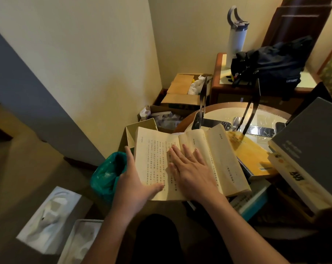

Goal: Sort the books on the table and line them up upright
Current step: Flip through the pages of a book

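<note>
A thick yellowed book [224, 155] lies open in front of me, hanging over the near left edge of the round glass-topped table [266, 115]. My left hand [134, 180] holds its left page from the outer edge, thumb on the paper and fingers underneath. Flat on the open pages near the gutter rests my right hand [189, 168] with straight fingers. A yellow-covered book [252, 155] lies flat on the table behind it. A large grey book [311, 141] and a cream book [287, 174] are stacked at the right. A black metal bookend [252, 105] stands on the table.
A teal-lined waste bin [108, 172] sits on the floor under my left hand. Cardboard boxes [182, 92] fill the corner by the wall. A wooden side table [237, 88] behind carries a dark bag [269, 67] and a white bottle [236, 35]. More books [250, 202] lie low at the right.
</note>
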The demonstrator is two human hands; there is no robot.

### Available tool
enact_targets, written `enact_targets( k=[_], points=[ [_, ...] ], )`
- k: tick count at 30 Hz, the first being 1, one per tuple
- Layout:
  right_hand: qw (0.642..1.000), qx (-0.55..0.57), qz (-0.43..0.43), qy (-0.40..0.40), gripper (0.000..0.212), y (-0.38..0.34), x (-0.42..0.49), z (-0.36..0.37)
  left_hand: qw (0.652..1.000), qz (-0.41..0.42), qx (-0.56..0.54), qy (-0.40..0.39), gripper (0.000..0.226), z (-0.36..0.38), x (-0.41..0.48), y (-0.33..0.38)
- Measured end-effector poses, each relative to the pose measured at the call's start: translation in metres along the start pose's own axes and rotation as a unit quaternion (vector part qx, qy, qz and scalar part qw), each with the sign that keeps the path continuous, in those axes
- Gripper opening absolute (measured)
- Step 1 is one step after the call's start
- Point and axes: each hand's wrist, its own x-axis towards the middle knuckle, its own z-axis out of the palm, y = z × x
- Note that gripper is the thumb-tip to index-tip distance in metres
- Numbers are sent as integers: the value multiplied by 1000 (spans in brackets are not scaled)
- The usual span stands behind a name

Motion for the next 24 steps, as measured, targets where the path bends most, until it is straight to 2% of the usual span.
enact_targets(
  k=[2, 8, 13, 20, 24],
  points=[
    [1000, 4, 0, 5, 57, -1, 0, 0, 1000, 7, -16, -6, 138, 0, -6, -4],
    [999, 19, -2, 33, 60, -1, -11, -6, 993, 117, -12, 1, 112, -3, -10, -5],
    [998, -2, 23, 57, 65, 10, -41, -13, 991, 114, -58, 22, 81, 4, -12, -6],
    [997, 51, 51, 33, 101, 28, -81, -28, 990, 127, -51, 37, 79, 4, -14, -1],
    [992, 91, 71, 57, 97, 32, -91, -26, 989, 136, -45, 35, 79, 4, -13, 3]
  ],
)
